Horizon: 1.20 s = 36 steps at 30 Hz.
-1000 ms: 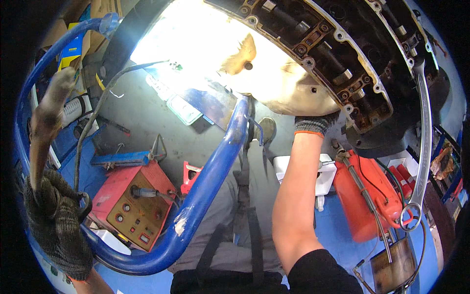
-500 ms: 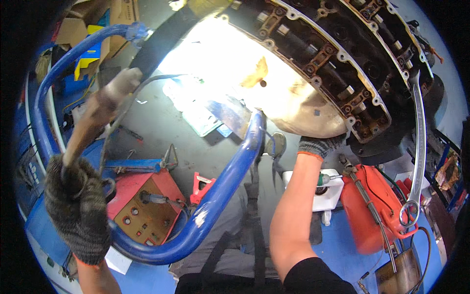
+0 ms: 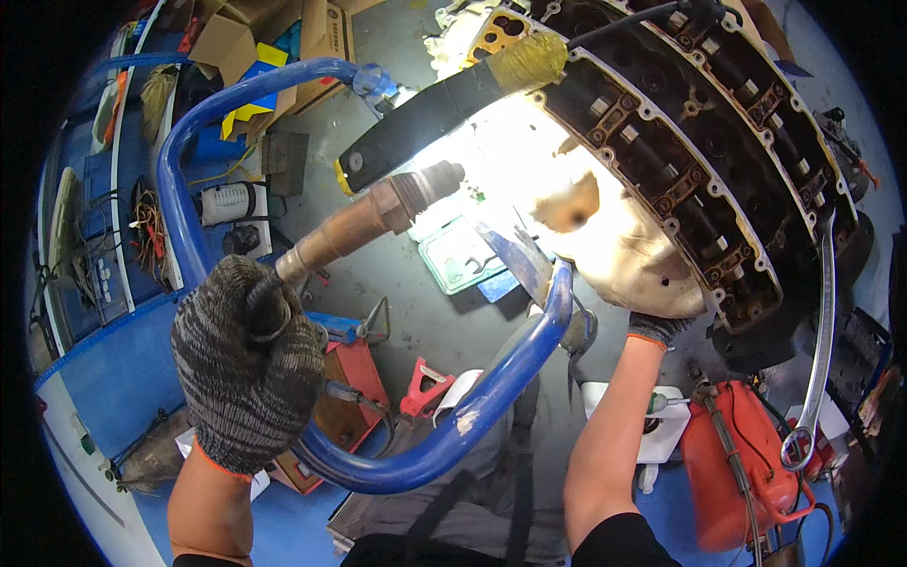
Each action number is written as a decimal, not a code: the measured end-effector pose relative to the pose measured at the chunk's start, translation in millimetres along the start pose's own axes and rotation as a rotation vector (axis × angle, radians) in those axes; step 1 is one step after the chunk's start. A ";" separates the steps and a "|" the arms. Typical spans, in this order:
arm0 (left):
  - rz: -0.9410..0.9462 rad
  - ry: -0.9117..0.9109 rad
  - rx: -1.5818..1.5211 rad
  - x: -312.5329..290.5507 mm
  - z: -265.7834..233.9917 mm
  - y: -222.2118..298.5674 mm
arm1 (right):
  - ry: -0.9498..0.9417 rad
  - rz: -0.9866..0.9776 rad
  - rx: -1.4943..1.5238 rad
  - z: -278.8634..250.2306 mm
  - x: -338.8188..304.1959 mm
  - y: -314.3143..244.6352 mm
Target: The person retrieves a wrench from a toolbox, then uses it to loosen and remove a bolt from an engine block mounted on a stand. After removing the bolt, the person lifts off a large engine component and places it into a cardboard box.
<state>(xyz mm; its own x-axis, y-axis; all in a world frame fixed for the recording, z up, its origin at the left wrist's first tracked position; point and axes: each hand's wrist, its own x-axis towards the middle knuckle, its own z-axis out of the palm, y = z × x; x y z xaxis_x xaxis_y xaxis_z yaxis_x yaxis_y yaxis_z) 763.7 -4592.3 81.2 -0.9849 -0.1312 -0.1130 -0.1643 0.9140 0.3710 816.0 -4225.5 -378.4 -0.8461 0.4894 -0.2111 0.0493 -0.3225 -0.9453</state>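
Observation:
My left hand, in a grey knitted glove, is closed round one end of a rusty, stepped metal shaft. The shaft's thicker, ridged end points up and right towards a brightly lit, pale metal housing, without touching it as far as I can see. My right hand, also gloved, is at the underside of this housing; its fingers are hidden behind the edge. Above it lies an engine cylinder head with dark, oily camshafts. A black work lamp with a yellow-taped end shines onto the housing.
A blue tubular frame curves between my arms. A long combination wrench hangs at the engine's right. Below are a red jerry can, a red jack stand and a red box. Cardboard boxes stand far left.
My left hand has brought the shaft rightward, its ridged end tilting further towards the lit housing. My view has shifted, so the scene sits further right. My right hand stays under the housing.

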 end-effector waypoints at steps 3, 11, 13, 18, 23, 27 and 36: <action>0.012 0.005 0.064 0.2 -4.0 1.8 | -0.043 0.020 0.085 -20.6 17.9 25.0; -0.006 0.060 0.005 0.6 0.7 1.6 | 0.167 0.368 0.741 -81.0 2.8 64.0; -0.025 0.079 0.002 -0.1 3.3 3.2 | 0.195 0.404 0.807 -85.0 -4.5 61.2; -0.070 0.100 -0.022 -1.9 3.3 6.9 | 0.394 0.547 0.663 -77.6 -17.8 17.6; -0.108 0.123 -0.044 -3.9 5.4 0.5 | 0.156 0.352 0.666 -40.1 -42.6 -54.7; -0.110 0.136 -0.129 -6.3 5.3 -3.1 | 0.136 0.232 0.388 -0.7 -67.2 -84.0; -0.029 0.003 -0.077 2.5 1.4 5.6 | 0.046 0.227 0.380 8.5 -97.6 -125.6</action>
<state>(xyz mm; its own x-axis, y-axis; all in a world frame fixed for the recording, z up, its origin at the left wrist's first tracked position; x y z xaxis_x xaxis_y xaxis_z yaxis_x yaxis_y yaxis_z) 760.4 -4587.0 81.7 -0.9797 -0.1586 -0.1225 -0.1967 0.8777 0.4369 887.9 -4239.6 -237.0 -0.8116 0.4043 -0.4218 0.0257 -0.6965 -0.7171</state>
